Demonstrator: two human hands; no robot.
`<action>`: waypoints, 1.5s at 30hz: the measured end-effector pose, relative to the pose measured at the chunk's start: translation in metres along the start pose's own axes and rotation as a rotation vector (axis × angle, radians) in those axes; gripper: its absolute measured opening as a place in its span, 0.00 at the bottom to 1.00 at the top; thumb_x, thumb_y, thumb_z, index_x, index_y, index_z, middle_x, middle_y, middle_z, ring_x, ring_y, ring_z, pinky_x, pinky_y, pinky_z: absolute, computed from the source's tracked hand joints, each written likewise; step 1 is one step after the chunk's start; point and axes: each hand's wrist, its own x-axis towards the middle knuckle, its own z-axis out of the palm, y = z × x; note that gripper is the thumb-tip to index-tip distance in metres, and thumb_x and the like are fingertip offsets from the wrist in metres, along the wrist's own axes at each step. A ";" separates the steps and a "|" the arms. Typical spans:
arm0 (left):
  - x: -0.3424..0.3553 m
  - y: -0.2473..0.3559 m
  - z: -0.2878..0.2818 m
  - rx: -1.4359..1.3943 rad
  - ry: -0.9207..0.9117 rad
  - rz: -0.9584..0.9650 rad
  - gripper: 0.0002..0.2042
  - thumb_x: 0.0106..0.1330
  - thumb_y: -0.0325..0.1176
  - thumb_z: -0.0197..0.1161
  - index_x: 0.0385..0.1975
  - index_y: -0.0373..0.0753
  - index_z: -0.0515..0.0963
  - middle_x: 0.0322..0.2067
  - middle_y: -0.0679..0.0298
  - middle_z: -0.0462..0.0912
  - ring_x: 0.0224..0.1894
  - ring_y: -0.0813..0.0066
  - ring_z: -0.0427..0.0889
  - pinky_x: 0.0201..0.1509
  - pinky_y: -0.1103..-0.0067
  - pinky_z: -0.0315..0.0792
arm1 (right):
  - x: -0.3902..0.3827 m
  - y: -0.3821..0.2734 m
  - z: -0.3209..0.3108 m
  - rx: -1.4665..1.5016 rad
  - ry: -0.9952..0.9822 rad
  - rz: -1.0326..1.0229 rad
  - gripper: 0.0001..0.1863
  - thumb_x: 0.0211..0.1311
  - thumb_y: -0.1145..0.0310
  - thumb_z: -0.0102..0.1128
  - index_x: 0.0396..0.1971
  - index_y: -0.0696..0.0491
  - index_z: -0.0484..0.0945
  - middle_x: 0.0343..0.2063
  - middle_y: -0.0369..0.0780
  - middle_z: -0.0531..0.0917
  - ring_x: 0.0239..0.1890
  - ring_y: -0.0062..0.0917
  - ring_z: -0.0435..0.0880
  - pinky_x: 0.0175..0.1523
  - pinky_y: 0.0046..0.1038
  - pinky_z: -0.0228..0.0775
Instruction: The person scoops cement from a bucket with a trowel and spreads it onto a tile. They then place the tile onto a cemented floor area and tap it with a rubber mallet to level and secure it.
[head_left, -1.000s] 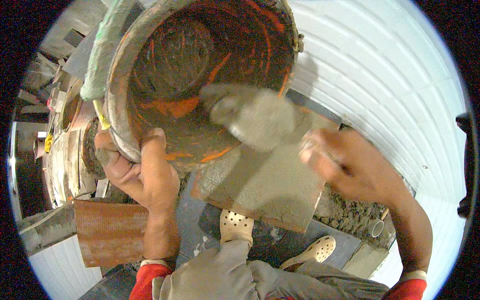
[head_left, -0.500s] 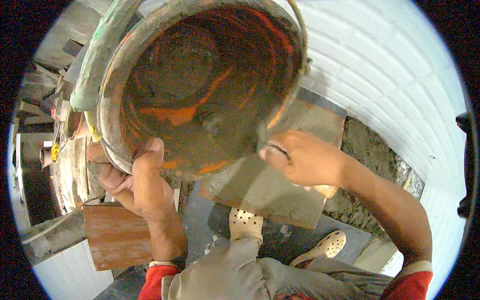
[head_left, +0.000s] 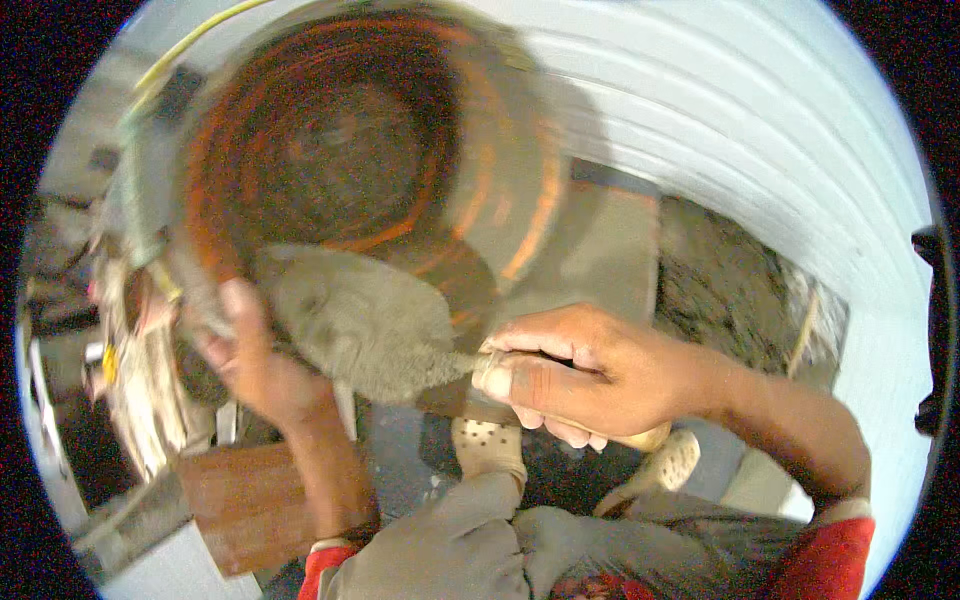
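Note:
A mortar-smeared bucket, orange under the grime, is tipped so that its mouth faces me. My left hand grips its near left rim, thumb up against the inside, though motion blurs the fingers. A greenish sleeved handle hangs along the bucket's left side. In my right hand is the wooden handle of a trowel, fingers wrapped round it. The trowel's blade lies across the lower part of the bucket mouth and carries grey wet mortar. Behind the blade, the lower rim is partly hidden.
A mortar-stained board lies under and right of the bucket. Beyond it, dark wet mortar runs along a white panelled wall. A brown board lies at lower left, with scrap wood behind. My pale clogs stand below.
The trowel blade has come up into view, loaded with mortar, as my right hand turned over. The bucket has shifted left and tilted differently, with my left hand still on its rim.

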 end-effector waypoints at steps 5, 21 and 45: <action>0.000 -0.025 -0.015 0.161 -0.077 -0.129 0.23 0.71 0.32 0.59 0.66 0.35 0.69 0.59 0.55 0.77 0.59 0.64 0.77 0.63 0.67 0.71 | -0.126 0.052 -0.050 -0.574 0.337 -0.364 0.22 0.71 0.62 0.58 0.56 0.62 0.76 0.35 0.41 0.85 0.25 0.20 0.81 0.30 0.24 0.74; -0.080 -0.080 -0.019 0.508 -0.374 -0.333 0.21 0.70 0.32 0.61 0.61 0.35 0.73 0.53 0.56 0.81 0.53 0.65 0.80 0.59 0.68 0.74 | -0.414 0.407 0.159 -0.654 1.980 0.733 0.26 0.64 0.64 0.63 0.57 0.61 0.71 0.48 0.55 0.80 0.48 0.51 0.81 0.52 0.43 0.73; 0.003 0.031 -0.030 0.269 -0.309 -0.129 0.17 0.68 0.31 0.63 0.55 0.34 0.78 0.44 0.58 0.85 0.44 0.67 0.84 0.51 0.70 0.78 | -0.414 0.499 0.151 -0.410 1.765 1.058 0.30 0.72 0.58 0.55 0.65 0.62 0.63 0.57 0.58 0.77 0.57 0.52 0.78 0.61 0.46 0.69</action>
